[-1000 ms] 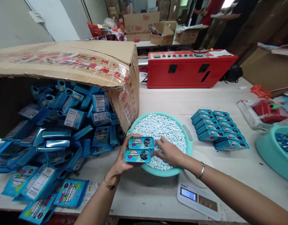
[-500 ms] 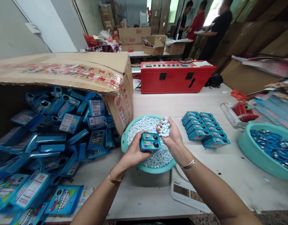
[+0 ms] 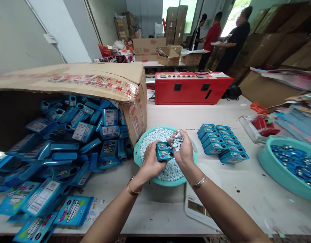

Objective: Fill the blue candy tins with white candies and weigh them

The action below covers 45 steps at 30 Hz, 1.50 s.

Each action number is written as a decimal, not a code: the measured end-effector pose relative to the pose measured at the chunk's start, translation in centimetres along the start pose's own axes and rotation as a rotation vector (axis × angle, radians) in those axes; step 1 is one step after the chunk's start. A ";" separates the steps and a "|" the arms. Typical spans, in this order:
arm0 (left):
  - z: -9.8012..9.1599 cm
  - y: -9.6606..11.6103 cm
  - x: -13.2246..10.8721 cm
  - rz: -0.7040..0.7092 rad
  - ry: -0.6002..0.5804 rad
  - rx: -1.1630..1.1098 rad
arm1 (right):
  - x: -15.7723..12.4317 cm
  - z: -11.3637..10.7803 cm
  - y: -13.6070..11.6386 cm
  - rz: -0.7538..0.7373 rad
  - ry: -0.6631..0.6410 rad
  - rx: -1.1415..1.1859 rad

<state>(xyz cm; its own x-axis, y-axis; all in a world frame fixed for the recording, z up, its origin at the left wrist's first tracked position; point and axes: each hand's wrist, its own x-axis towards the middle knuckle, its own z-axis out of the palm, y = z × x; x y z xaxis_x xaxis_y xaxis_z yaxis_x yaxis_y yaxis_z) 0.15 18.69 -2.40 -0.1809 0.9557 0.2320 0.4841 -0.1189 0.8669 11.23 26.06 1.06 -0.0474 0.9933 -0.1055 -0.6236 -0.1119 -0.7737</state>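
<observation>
My left hand (image 3: 150, 163) grips two small blue candy boxes (image 3: 164, 152) stacked together, held above a teal basin (image 3: 138, 152) full of small pale-blue candies (image 3: 155, 135). My right hand (image 3: 184, 150) is cupped beside the boxes' open ends, holding a heap of the same candies (image 3: 177, 139). Both hands hover over the basin's middle.
A big cardboard carton (image 3: 77, 81) on its side spills several empty blue boxes (image 3: 69, 141) at left. Filled boxes (image 3: 221, 141) lie in rows at right. A digital scale (image 3: 196, 209) is near the front edge. A teal tub of blue lids (image 3: 292, 162) is far right, a red machine (image 3: 193, 88) behind. People stand at the back.
My right hand scooped candies out of the basin and raised them to the boxes. My left hand turned the boxes so their ends face the right hand.
</observation>
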 end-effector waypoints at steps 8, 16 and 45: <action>0.9 -0.2 0.3 -0.009 0.019 0.020 | 0.1 0.5 0.2 -0.073 0.032 -0.013; 0.7 -0.9 0.7 -0.021 -0.012 -0.127 | 1.1 0.2 -0.3 0.015 0.029 0.098; -1.8 -2.4 -0.6 0.020 -0.010 -0.420 | 2.7 -4.4 2.1 0.278 -0.020 -0.441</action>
<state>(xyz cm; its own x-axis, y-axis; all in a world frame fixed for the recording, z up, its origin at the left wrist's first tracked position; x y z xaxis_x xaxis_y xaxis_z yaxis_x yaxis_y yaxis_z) -2.46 17.87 -3.78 -0.1656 0.9545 0.2478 0.0955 -0.2346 0.9674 13.21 28.37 -3.64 -0.1823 0.9240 -0.3361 -0.1978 -0.3693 -0.9080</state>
